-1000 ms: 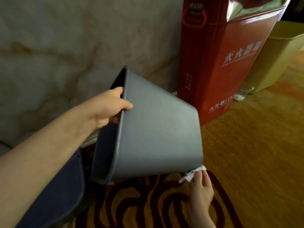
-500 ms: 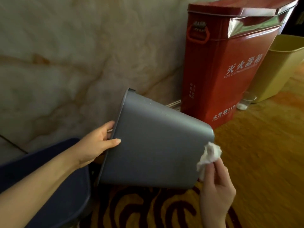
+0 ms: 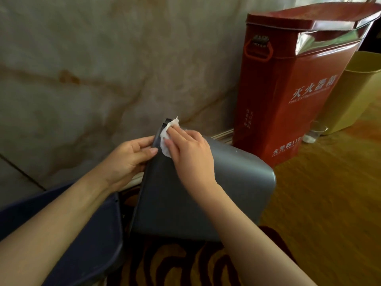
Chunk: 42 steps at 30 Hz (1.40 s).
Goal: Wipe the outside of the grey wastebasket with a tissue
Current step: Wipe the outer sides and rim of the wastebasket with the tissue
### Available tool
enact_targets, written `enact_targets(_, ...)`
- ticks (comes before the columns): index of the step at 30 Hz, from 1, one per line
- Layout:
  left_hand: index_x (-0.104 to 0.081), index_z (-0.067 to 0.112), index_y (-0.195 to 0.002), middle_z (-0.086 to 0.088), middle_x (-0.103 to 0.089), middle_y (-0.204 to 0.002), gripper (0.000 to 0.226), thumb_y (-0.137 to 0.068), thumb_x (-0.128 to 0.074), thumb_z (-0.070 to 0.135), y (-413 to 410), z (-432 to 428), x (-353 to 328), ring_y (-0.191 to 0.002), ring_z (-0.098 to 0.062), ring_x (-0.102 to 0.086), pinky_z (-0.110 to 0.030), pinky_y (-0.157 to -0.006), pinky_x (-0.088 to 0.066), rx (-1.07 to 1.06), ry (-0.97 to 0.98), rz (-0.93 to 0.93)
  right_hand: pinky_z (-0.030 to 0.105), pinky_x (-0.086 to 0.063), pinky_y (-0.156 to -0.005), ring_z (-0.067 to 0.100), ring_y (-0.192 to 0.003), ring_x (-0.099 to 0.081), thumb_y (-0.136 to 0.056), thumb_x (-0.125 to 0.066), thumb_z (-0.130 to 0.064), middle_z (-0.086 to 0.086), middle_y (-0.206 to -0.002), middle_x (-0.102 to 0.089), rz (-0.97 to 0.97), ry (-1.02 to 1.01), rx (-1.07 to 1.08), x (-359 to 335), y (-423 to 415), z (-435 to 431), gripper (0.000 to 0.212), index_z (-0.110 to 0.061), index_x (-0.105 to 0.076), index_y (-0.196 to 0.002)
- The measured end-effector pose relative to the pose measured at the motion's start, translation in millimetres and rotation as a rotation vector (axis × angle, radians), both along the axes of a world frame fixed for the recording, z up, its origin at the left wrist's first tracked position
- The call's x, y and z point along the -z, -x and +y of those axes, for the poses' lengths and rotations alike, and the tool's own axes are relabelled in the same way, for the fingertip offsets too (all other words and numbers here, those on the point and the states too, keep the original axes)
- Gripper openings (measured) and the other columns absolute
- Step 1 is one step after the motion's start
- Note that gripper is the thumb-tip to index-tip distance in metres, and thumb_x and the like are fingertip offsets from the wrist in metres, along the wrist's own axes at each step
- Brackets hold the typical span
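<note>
The grey wastebasket is tipped on its side above the carpet, its open rim to the left and its base to the right. My left hand grips the rim at the upper left. My right hand presses a crumpled white tissue flat against the basket's outer wall, close to the rim's top corner. My right forearm crosses over the basket's side and hides part of it.
A tall red fire-extinguisher box stands right behind the basket against the marble wall. A yellow bin and a small clear cup sit further right. Dark blue fabric lies at lower left. Patterned carpet covers the floor.
My right hand moved with the tissue from the basket's base end up and left to the rim corner. The basket sank lower and my left hand stayed on the rim.
</note>
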<state>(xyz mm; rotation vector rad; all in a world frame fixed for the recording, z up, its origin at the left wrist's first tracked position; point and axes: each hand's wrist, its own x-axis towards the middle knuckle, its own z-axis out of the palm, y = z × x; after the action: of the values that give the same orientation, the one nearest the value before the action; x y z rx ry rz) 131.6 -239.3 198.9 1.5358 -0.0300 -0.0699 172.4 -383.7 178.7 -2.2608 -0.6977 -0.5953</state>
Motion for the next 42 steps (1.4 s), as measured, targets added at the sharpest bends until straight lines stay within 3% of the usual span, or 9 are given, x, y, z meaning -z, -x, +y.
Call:
enact_targets(5, -0.068, 0.015, -0.095, 0.003, -0.076, -0.076, 0.029, -0.070, -0.055, 0.009, 6, 18, 4, -0.066, -0.007, -0.070, -0.019, -0.057, -0.055, -0.015, 0.042, 0.082, 0.032, -0.044, -0.080, 0.021, -0.108, -0.052, -0.097, -0.037, -0.033, 0.000, -0.116, -0.066, 0.244, 0.049, 0.170, 27, -5, -52, 0.031, -0.022, -0.059, -0.116)
enact_targets(7, -0.074, 0.017, -0.075, 0.003, -0.071, -0.062, 0.021, -0.074, -0.053, 0.017, 6, 20, 1, -0.052, -0.007, -0.065, -0.018, -0.048, -0.052, -0.016, 0.081, 0.103, 0.034, -0.043, -0.090, 0.027, -0.110, -0.054, -0.097, -0.042, -0.025, 0.006, -0.119, -0.066, 0.210, 0.036, 0.222, 38, 1, -78, 0.030, -0.014, -0.062, -0.117)
enact_targets(9, -0.072, 0.019, -0.059, 0.003, -0.066, -0.051, 0.035, -0.083, -0.048, 0.028, 2, 17, 0, -0.044, -0.006, -0.060, -0.017, -0.044, -0.049, -0.031, 0.074, 0.127, 0.041, -0.045, -0.092, 0.032, -0.108, -0.057, -0.094, -0.047, -0.019, 0.009, -0.115, -0.068, 0.130, 0.070, 0.302, 50, 8, -97, 0.027, -0.010, -0.064, -0.113)
enact_targets(13, -0.071, 0.011, -0.079, -0.002, -0.076, -0.069, 0.031, -0.092, -0.047, 0.026, -11, 0, -5, -0.063, -0.012, -0.072, -0.022, -0.052, -0.055, -0.200, 0.120, 0.194, 0.046, -0.048, -0.083, 0.035, -0.103, -0.057, -0.089, -0.055, -0.017, 0.011, -0.107, -0.071, 0.135, 0.020, 0.468, 71, 16, -121, 0.021, -0.009, -0.067, -0.105)
enact_targets(18, -0.066, 0.003, -0.082, -0.005, -0.074, -0.063, 0.026, -0.093, -0.046, 0.015, -14, -16, -12, -0.058, -0.014, -0.070, -0.022, -0.050, -0.055, -0.235, 0.091, 0.160, 0.038, -0.044, -0.065, 0.026, -0.077, -0.053, -0.086, -0.060, -0.011, 0.013, -0.079, -0.072, 0.106, -0.180, 0.540, 68, 14, -131, 0.013, -0.004, -0.071, -0.083)
enact_targets(25, -0.077, 0.017, -0.084, -0.002, -0.077, -0.086, 0.030, -0.088, -0.047, 0.020, -3, -26, -3, -0.084, -0.013, -0.071, -0.018, -0.068, -0.054, -0.091, -0.009, -0.037, 0.016, -0.026, -0.055, 0.012, -0.057, -0.042, -0.092, -0.051, -0.015, -0.013, -0.051, -0.043, 0.118, -0.372, 0.156, -2, -1, -67, 0.035, -0.019, -0.050, -0.057)
enact_targets(31, -0.075, 0.014, -0.092, -0.004, -0.076, -0.094, 0.030, -0.079, -0.050, 0.022, 3, -13, 4, -0.090, -0.013, -0.070, -0.019, -0.073, -0.053, -0.021, 0.019, -0.016, 0.044, -0.038, -0.077, 0.031, -0.080, -0.046, -0.095, -0.041, -0.018, 0.005, -0.089, -0.063, 0.085, -0.099, -0.019, -12, -5, 3, 0.024, -0.008, -0.056, -0.079)
enact_targets(37, -0.075, 0.013, -0.094, -0.006, -0.076, -0.096, 0.030, -0.078, -0.050, 0.020, 7, 1, 5, -0.091, -0.015, -0.070, -0.020, -0.072, -0.054, 0.002, 0.019, 0.045, 0.042, -0.037, -0.077, 0.030, -0.079, -0.043, -0.096, -0.044, -0.018, 0.004, -0.105, -0.065, 0.081, -0.047, -0.074, -5, -10, 0, 0.027, -0.004, -0.064, -0.086)
enact_targets(42, -0.076, 0.011, -0.091, -0.005, -0.076, -0.092, 0.028, -0.077, -0.052, 0.017, 13, 18, 7, -0.086, -0.014, -0.071, -0.020, -0.069, -0.055, -0.033, 0.078, 0.138, 0.032, -0.032, -0.076, 0.029, -0.084, -0.045, -0.097, -0.043, -0.023, 0.004, -0.106, -0.067, 0.169, 0.088, 0.145, 28, -25, -51, 0.030, -0.008, -0.068, -0.095)
